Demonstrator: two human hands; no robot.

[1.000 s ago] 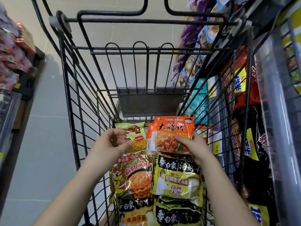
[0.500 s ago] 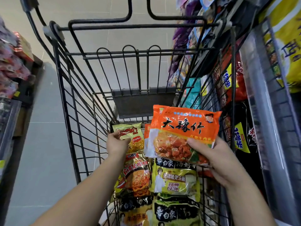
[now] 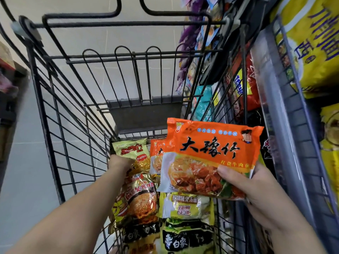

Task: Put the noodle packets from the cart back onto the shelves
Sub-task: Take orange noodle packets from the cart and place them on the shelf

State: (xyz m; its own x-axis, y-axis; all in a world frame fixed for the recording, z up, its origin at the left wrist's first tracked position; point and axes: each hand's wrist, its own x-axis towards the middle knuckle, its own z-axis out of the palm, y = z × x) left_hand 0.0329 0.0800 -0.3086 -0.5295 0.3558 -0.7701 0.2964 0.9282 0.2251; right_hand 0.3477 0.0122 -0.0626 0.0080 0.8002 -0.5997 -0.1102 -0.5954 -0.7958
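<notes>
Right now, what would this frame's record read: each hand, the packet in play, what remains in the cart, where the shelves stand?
right hand: grips orange plastic noodle packet by its lower right corner, above the cart's load
left hand: down inside black wire cart, at yellow-green noodle packet; grip hidden
in cart: second orange packet, gold-and-red packet, yellow-and-white packet, black-labelled packets nearest the camera
shelves: stocked grey shelf unit right of the cart
status: held packet not yet shelved

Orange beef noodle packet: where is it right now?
Head view, right of centre: the orange packet is held up over the cart, pinched at its lower right edge by the right hand.
</notes>
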